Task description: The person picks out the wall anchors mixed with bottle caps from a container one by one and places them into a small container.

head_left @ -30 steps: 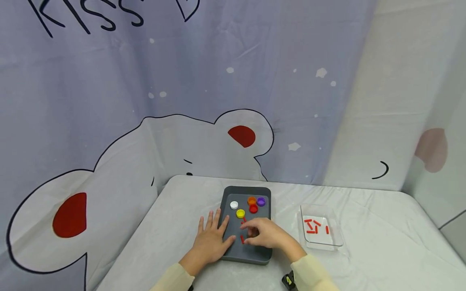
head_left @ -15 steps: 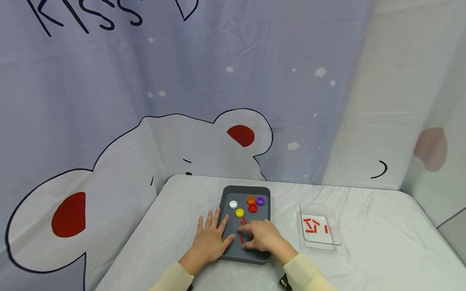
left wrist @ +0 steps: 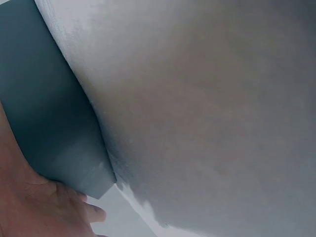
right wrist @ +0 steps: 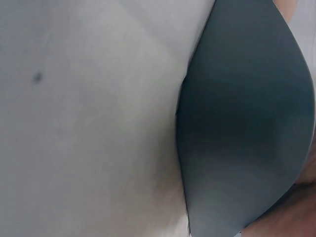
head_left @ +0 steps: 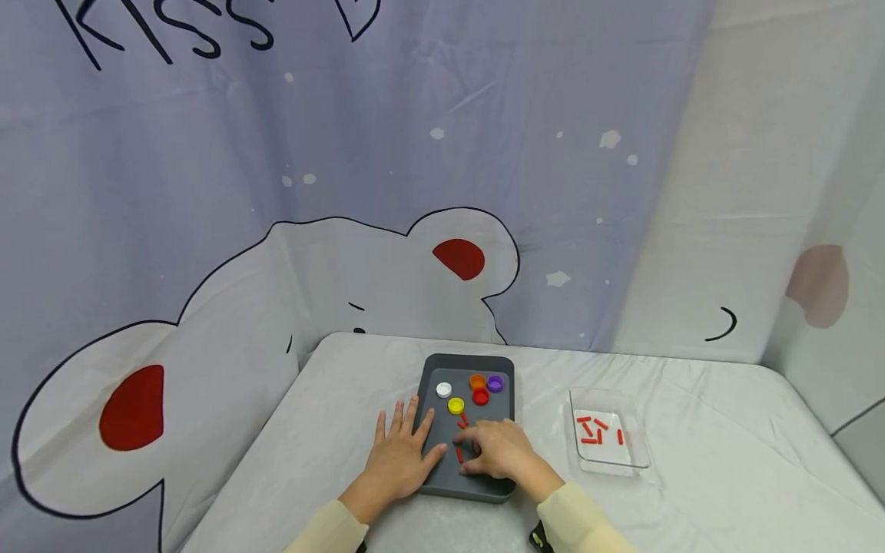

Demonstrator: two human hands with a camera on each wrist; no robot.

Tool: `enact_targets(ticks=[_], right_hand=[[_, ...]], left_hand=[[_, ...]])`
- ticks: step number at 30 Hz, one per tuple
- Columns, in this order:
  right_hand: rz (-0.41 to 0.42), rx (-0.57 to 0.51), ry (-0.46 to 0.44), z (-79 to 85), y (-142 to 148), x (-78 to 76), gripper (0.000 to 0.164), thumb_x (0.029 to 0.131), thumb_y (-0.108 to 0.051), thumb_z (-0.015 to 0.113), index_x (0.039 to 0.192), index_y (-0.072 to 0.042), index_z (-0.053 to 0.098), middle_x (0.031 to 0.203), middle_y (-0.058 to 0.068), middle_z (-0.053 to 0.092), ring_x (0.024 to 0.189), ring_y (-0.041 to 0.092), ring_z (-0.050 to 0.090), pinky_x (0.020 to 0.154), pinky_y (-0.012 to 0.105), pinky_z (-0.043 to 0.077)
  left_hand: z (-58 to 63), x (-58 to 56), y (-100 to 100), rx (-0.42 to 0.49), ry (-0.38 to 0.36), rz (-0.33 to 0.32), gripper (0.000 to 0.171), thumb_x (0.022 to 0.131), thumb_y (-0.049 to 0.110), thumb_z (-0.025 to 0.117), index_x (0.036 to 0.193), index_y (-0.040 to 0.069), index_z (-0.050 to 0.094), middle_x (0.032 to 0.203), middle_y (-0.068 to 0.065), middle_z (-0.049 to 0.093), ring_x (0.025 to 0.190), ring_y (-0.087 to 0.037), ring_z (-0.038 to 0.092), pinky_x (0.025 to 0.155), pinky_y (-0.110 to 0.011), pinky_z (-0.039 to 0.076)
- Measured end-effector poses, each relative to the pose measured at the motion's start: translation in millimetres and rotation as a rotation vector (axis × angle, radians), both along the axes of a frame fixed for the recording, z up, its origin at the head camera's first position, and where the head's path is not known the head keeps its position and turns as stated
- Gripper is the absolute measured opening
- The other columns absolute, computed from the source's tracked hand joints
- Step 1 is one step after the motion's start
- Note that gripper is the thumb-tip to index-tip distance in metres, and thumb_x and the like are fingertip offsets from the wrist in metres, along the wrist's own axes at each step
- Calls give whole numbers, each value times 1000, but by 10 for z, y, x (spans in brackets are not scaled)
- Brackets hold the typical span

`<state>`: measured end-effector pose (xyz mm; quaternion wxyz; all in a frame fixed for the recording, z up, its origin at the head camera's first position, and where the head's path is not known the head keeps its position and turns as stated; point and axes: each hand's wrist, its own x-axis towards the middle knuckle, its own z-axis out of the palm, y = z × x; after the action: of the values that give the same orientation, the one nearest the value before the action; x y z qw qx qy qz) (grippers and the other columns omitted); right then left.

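In the head view a dark grey tray (head_left: 477,489) lies on the white-covered table. My left hand (head_left: 397,458) rests spread over its left edge, fingers straight. My right hand (head_left: 499,448) is low over the tray's right half, thumb and index finger apart on either side of a short red stick (head_left: 459,455). Another red stick (head_left: 464,419) lies farther up, below a yellow round cap (head_left: 455,405); a red piece (head_left: 461,425) shows beside it. The right hand's other fingers are hidden. Both wrist views show mostly the tray's outer side and the cloth.
White (head_left: 444,390), orange (head_left: 478,382), purple (head_left: 495,384) and red (head_left: 480,396) round caps sit in the tray's far part. To the right stands a clear plastic box (head_left: 608,465) with several red sticks inside. A printed curtain (head_left: 387,276) hangs behind the table.
My right hand has shifted slightly left and down over the tray, its thumb and index finger spreading farther apart. The red stick between them and my left hand have stayed in place.
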<state>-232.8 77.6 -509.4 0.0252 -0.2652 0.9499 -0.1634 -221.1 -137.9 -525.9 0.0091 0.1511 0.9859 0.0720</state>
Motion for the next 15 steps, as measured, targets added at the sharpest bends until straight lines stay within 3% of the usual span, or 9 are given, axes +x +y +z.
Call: enact_targets(ticks=[5,15], right_hand=[[-5,-28,24,-9,-5,1,31,78,-40,87,104,-27,77,71,-13,53,68,5,47,89,51,47],[-3,-15,67,-25,-41,8,22,79,-39,86,96,-27,76,67,-15,52,63,5,47,65,31,36]], left_hand=[[0,1,0,13,14,-8,71,103,60,42,158,16,38,168,-17,19,154,-43,13,118,-67,6],[9,1,5,-1,16,-2,71,102,60,42,158,17,38,168,-16,18,154,-42,13,119,-66,5]])
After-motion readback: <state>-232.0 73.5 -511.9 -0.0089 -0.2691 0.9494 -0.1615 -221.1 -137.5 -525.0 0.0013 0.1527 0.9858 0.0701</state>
